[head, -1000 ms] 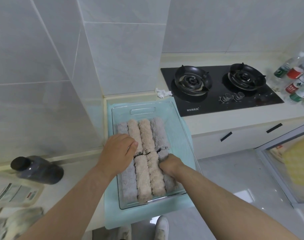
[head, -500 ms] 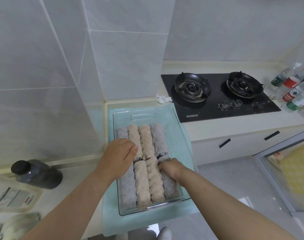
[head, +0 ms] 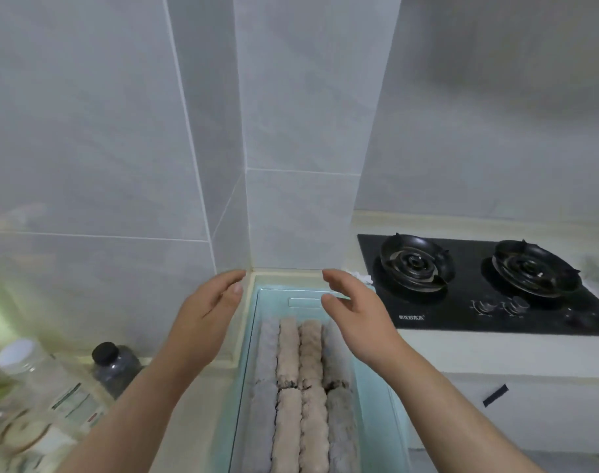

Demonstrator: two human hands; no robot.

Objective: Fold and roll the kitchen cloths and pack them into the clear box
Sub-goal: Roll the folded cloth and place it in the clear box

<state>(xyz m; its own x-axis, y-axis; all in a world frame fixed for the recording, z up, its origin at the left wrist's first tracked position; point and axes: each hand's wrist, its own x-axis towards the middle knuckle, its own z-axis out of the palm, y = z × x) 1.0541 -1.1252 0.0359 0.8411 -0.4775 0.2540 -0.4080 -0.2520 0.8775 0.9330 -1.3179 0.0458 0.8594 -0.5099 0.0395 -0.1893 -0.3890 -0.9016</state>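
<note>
Eight rolled kitchen cloths [head: 299, 387] fill the clear box [head: 253, 336], packed in two rows of four, grey rolls on the outer sides and beige ones in the middle. The box sits on a pale blue mat [head: 383, 414] on the surface [head: 223, 365], at about 6 o'clock in the view, its far end close to the tiled wall corner [head: 246, 216].

Both hands hover over the far end of the box, palms facing each other. The left hand [head: 202, 319] is at 9 o'clock of that end, its grip spread and holding nothing, fingers curved toward the box's left rim. The right hand [head: 356, 312] is at 3 o'clock of it, grip likewise spread and holding nothing, thumb above the handle slot.

A black gas hob [head: 479, 281] lies at 3 o'clock. A dark-capped jar [head: 115, 367] and a clear bottle [head: 48, 384] stand at 8 o'clock.
</note>
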